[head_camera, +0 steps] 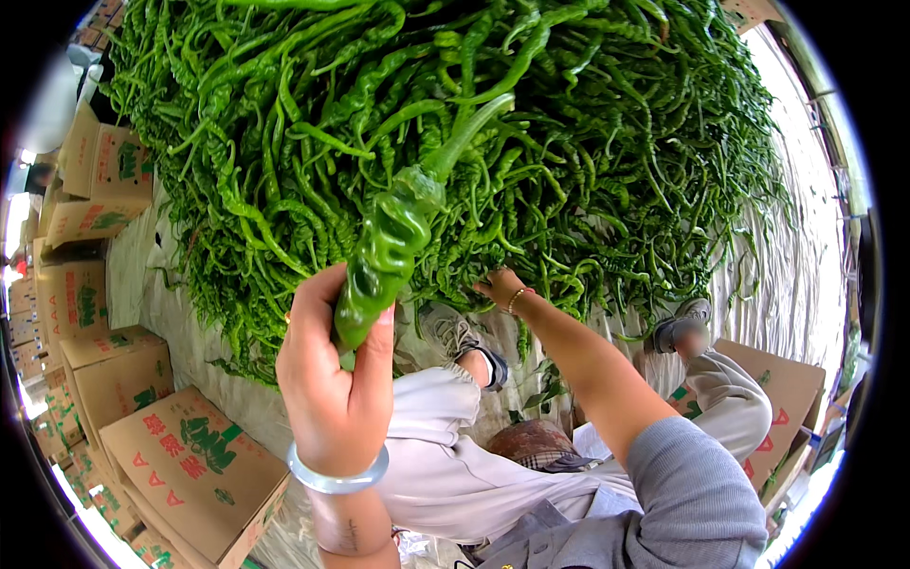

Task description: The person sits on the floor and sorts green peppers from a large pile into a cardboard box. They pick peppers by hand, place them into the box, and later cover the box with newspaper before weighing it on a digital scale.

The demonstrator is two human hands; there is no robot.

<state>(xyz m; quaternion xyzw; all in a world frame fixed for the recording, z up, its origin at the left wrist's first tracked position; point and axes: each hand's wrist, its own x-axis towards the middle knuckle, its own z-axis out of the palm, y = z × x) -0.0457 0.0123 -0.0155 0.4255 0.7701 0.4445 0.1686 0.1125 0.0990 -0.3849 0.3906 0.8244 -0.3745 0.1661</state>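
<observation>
My left hand, wearing a pale bangle, is raised close to the camera and grips a wrinkled long green chili pepper. The pepper's stem points up and away to the right. Behind it spreads a large heap of long green chili peppers. My right hand reaches down to the near edge of this heap, fingertips among the peppers. Its fingers are partly hidden there, so whether they grip one does not show.
Printed cardboard boxes stand along the left, and another open carton is at my right. Whitish sheeting covers the floor. My shoes are at the heap's near edge. A brownish seat shows between my legs.
</observation>
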